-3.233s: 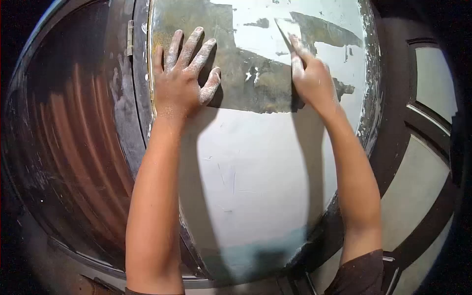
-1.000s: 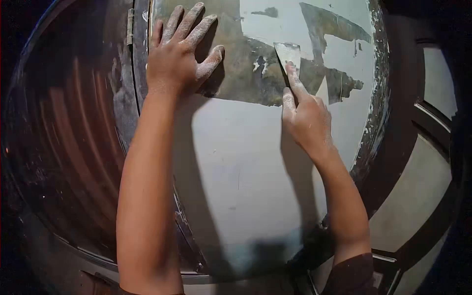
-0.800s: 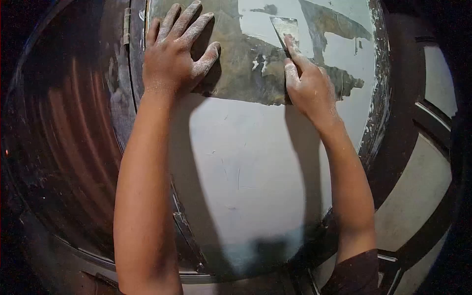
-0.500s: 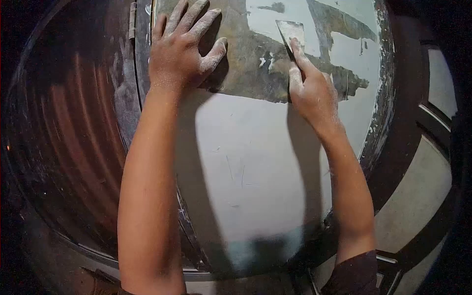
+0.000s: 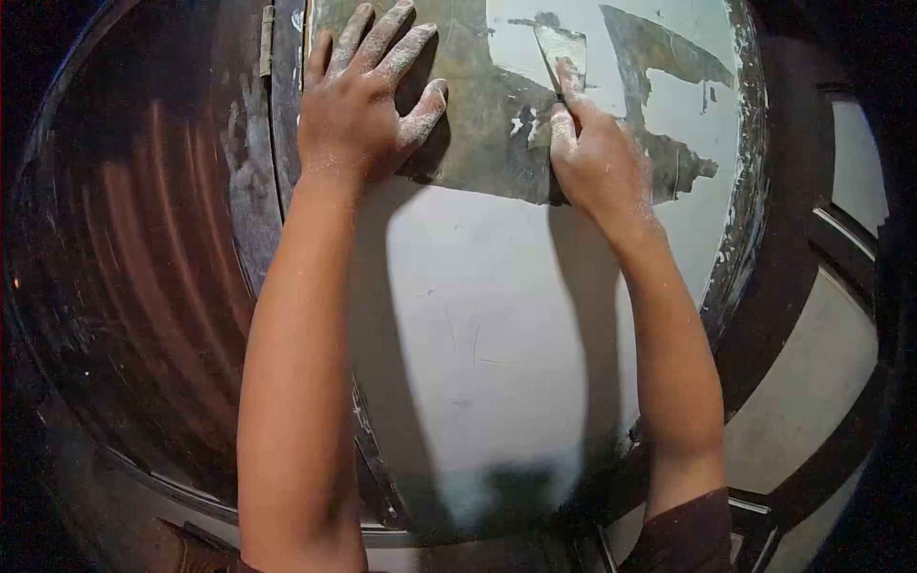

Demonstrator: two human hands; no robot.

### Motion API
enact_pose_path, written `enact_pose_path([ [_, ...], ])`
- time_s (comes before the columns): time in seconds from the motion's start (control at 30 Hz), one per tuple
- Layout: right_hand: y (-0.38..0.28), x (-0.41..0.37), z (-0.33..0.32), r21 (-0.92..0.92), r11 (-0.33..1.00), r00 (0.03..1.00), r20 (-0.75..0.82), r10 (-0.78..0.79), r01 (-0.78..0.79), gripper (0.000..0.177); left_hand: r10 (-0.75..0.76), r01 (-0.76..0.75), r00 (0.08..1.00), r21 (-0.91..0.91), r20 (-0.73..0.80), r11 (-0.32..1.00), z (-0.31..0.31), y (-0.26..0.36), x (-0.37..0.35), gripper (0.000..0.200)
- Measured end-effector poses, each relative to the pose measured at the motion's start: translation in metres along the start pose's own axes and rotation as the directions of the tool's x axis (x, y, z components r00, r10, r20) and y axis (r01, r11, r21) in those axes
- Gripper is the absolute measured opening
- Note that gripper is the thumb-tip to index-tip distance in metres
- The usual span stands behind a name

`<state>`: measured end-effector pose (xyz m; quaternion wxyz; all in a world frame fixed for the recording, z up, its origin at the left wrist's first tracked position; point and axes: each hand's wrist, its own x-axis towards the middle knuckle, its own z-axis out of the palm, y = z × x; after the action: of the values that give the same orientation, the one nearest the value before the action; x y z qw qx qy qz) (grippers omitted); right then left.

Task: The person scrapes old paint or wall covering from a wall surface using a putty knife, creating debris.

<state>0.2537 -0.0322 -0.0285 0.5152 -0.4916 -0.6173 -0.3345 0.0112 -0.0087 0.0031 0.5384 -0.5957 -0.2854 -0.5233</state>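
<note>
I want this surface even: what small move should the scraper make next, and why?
Perhaps bring the scraper in your right hand to the white flecks: they sit isolated on the dark patch just below, and your left hand is spread on the panel.

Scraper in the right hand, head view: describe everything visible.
The flat, wedge-shaped scraper has a thin, metal-looking blade, widest at its upper edge and smeared with whitish residue. It points up, handle end down, mostly hidden in the dusty right hand, whose fingers include one extended onto the blade. It is in front of the patchy white and grey-brown panel; whether its edge touches, I can't tell.
</note>
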Motion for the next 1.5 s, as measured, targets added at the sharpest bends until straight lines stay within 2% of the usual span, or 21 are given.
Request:
enact_pose_path([
  [0.03, -0.004, -0.004, -0.002, 0.059, 0.998, 1.0, 0.009, 0.003, -0.003, 0.052, -0.042, 0.043, 0.998, -0.033, 0.046, 0.999, -0.007, 0.005, -0.001, 0.058],
  [0.13, -0.011, -0.044, 0.003, 0.028, 0.998, 0.994, 0.101, 0.046, -0.049, 0.056, -0.013, 0.014, 1.0, -0.028, 0.021, 0.999, -0.003, 0.0, -0.003, 0.058],
  [0.2, -0.014, -0.059, 0.004, 0.031, 0.998, 0.989, 0.137, 0.054, -0.058, 0.058, -0.014, 0.013, 0.998, 0.012, 0.063, 1.0, -0.001, -0.001, -0.003, 0.062],
  [0.23, -0.014, -0.054, 0.003, 0.021, 0.998, 0.991, 0.124, 0.05, -0.053, 0.059, 0.035, -0.032, 0.998, 0.08, -0.044, 0.996, 0.01, -0.005, -0.005, 0.055],
  [0.3, -0.019, -0.03, -0.008, 0.053, 0.996, 0.985, 0.162, 0.059, -0.068, 0.06, 0.04, -0.036, 0.998, 0.072, -0.053, 0.997, 0.014, -0.007, -0.007, 0.055],
  [0.33, -0.02, -0.015, -0.009, 0.138, 0.988, 0.993, 0.108, 0.057, -0.071, 0.057, 0.043, -0.039, 0.998, 0.074, -0.053, 0.996, 0.014, -0.008, -0.008, 0.055],
  [0.4, -0.018, 0.006, -0.003, 0.063, 0.998, 1.0, 0.022, 0.003, -0.004, 0.054, 0.075, -0.069, 0.994, 0.071, -0.085, 0.995, 0.016, -0.012, -0.006, 0.054],
  [0.43, -0.02, 0.003, -0.003, 0.1, 0.995, 1.0, 0.017, 0.018, -0.02, 0.054, 0.043, -0.038, 0.997, 0.082, -0.06, 0.996, 0.013, -0.008, -0.008, 0.054],
  [0.47, -0.023, -0.004, -0.004, 0.029, 0.999, 0.998, 0.057, 0.025, -0.026, 0.053, 0.063, -0.058, 0.995, 0.064, -0.079, 0.996, 0.017, -0.011, -0.008, 0.054],
  [0.53, -0.032, -0.035, -0.004, 0.049, 0.997, 0.99, 0.133, 0.053, -0.06, 0.055, 0.044, -0.041, 0.998, 0.082, -0.04, 0.996, 0.013, -0.009, -0.008, 0.054],
  [0.57, -0.032, -0.048, -0.002, 0.041, 0.999, 0.977, 0.213, 0.012, -0.022, 0.064, 0.049, -0.044, 0.998, 0.092, -0.048, 0.995, 0.014, -0.01, -0.009, 0.054],
  [0.7, -0.028, -0.026, -0.001, 0.033, 0.999, 0.989, 0.149, 0.0, -0.005, 0.059, -0.002, 0.004, 0.999, 0.069, -0.033, 0.998, 0.016, -0.007, -0.007, 0.055],
  [0.73, -0.026, -0.01, -0.003, 0.129, 0.992, 0.994, 0.107, -0.025, 0.011, 0.055, -0.015, 0.017, 1.0, 0.08, -0.023, 0.997, 0.016, -0.006, -0.008, 0.055],
  [0.8, -0.02, 0.015, 0.002, 0.022, 0.994, 0.992, 0.066, -0.109, 0.107, 0.053, 0.018, -0.015, 0.999, 0.069, -0.041, 0.998, 0.017, -0.01, -0.008, 0.054],
  [0.83, -0.021, 0.011, -0.004, 0.086, 0.994, 0.987, 0.138, -0.078, 0.067, 0.055, 0.01, -0.008, 1.0, 0.056, -0.029, 0.998, 0.015, -0.009, -0.008, 0.053],
  [0.93, -0.027, -0.031, 0.0, 0.065, 0.998, 0.988, 0.153, -0.034, 0.025, 0.051, 0.012, -0.009, 0.998, 0.053, -0.06, 0.999, 0.017, -0.009, -0.009, 0.048],
  [1.0, -0.026, -0.05, 0.008, -0.004, 1.0, 0.977, 0.215, -0.004, 0.005, 0.062, 0.01, -0.006, 0.998, 0.061, -0.065, 0.998, 0.019, -0.009, -0.009, 0.049],
  [1.2, -0.032, 0.001, -0.004, 0.069, 0.996, 0.995, 0.08, -0.062, 0.057, 0.056, 0.022, -0.017, 0.996, 0.055, -0.082, 0.998, 0.019, -0.009, -0.007, 0.048],
  [1.23, -0.034, -0.003, -0.007, 0.105, 0.994, 0.989, 0.142, -0.033, 0.018, 0.056, 0.018, -0.015, 0.997, 0.045, -0.076, 0.999, 0.018, -0.009, -0.008, 0.048],
  [1.4, -0.034, -0.056, 0.011, 0.003, 1.0, 0.978, 0.208, -0.03, 0.03, 0.062, 0.002, -0.001, 1.0, 0.055, -0.029, 0.998, 0.016, -0.008, -0.009, 0.05],
  [1.5, -0.034, -0.036, 0.002, 0.053, 0.998, 0.989, 0.145, -0.038, 0.03, 0.058, 0.011, -0.009, 0.999, 0.051, -0.033, 0.999, 0.016, -0.009, -0.009, 0.05],
])
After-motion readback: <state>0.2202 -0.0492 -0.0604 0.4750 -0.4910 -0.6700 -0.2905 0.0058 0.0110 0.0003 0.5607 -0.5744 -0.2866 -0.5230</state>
